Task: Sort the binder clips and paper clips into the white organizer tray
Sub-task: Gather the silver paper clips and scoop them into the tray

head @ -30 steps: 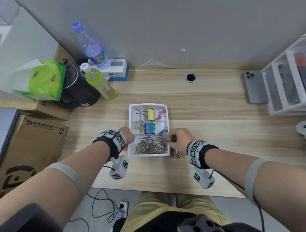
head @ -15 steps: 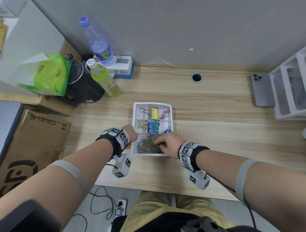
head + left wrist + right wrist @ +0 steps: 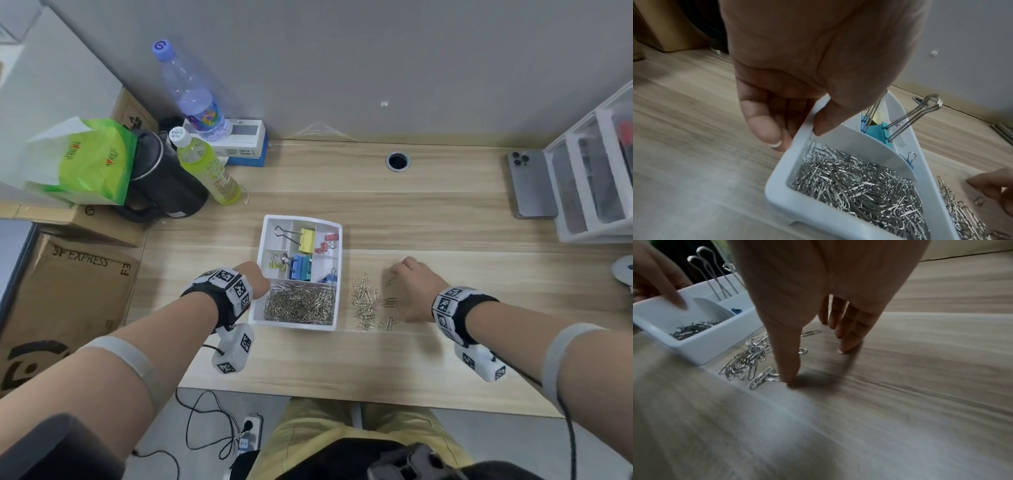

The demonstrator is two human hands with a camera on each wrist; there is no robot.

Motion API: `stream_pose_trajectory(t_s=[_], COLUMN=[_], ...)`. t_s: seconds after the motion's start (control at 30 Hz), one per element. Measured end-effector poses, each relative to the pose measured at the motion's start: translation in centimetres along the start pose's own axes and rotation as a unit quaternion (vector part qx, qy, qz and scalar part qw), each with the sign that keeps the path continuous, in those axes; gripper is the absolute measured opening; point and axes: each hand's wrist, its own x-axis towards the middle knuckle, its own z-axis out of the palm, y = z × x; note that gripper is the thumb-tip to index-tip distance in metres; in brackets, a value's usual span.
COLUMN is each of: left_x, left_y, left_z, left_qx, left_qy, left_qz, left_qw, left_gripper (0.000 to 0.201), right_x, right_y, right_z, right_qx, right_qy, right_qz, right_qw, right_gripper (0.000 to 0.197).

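Observation:
The white organizer tray (image 3: 257,310) sits mid-desk; its near compartment is full of silver paper clips (image 3: 300,305), and its far compartments hold yellow, blue and pink binder clips (image 3: 301,265). My left hand (image 3: 253,279) pinches the tray's left rim (image 3: 799,141) between thumb and fingers. A loose pile of paper clips (image 3: 365,303) lies on the desk just right of the tray. My right hand (image 3: 411,291) is spread over the desk beside that pile, fingertips (image 3: 846,347) and thumb touching the wood, holding nothing.
A black kettle (image 3: 164,181), two bottles (image 3: 205,171) and a green bag (image 3: 85,161) crowd the back left. A phone (image 3: 531,185) and a white drawer unit (image 3: 596,178) stand at the right. A cable hole (image 3: 398,161) is at the back.
My right hand left the tray's paper-clip compartment and moved right, down onto the desk by the loose pile. The left hand stays on the tray's rim.

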Motion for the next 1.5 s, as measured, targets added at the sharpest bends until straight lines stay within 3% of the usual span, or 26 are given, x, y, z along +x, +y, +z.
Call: stream_pose_trajectory(t_s=[0.27,0.4,0.5,0.63,0.8,1.0,1.1,1.3,1.4,1.5], left_x=[-0.4,-0.6,-0.7,-0.9,-1.0,-1.1,-1.3,-1.2,-1.2,-1.0], left_y=[0.2,0.2,0.2,0.3,0.4,0.3,0.4,0.3,0.2,0.3], left_z=[-0.1,-0.1,-0.2,-0.2,-0.2,-0.3,-0.4,-0.3,-0.3,-0.3], left_qx=[0.017,0.017,0.018,0.026,0.025,0.026,0.035,0.036,0.034,0.029], left_qy=[-0.006,-0.007,-0.006,-0.001,-0.008,-0.009,-0.007,-0.006,-0.002,-0.022], left_qz=[0.005,0.005,0.008,0.01,0.01,0.008,0.011,0.015,0.014,0.006], left_qw=[1.0,1.0,1.0,1.0,1.0,1.0,0.999,0.999,0.999,0.999], left_gripper=[0.025,0.025,0.027,0.025,0.025,0.025,0.026,0.027,0.027,0.025], right_x=[0.9,1.1,0.9,0.0,-0.3,0.7,0.9,0.3,0.8,1.5], right_y=[-1.7,-2.1,-1.8,-0.9,-1.5,-3.3,-3.7,-3.8,-4.7,-5.5], right_z=[1.6,1.6,1.1,0.5,1.9,3.2,2.8,2.9,3.5,4.1], right_qx=[0.052,0.084,0.082,-0.009,0.01,0.108,0.102,0.042,0.021,0.04], right_qy=[-0.022,-0.017,0.003,-0.064,-0.08,-0.002,0.021,0.065,0.06,0.067], right_qz=[-0.052,-0.054,-0.047,-0.022,-0.017,-0.039,-0.034,-0.023,-0.033,-0.035], right_qw=[0.997,0.995,0.995,0.998,0.997,0.993,0.994,0.997,0.997,0.996], right_gripper=[0.033,0.03,0.042,0.054,0.043,0.029,0.04,0.107,0.116,0.111])
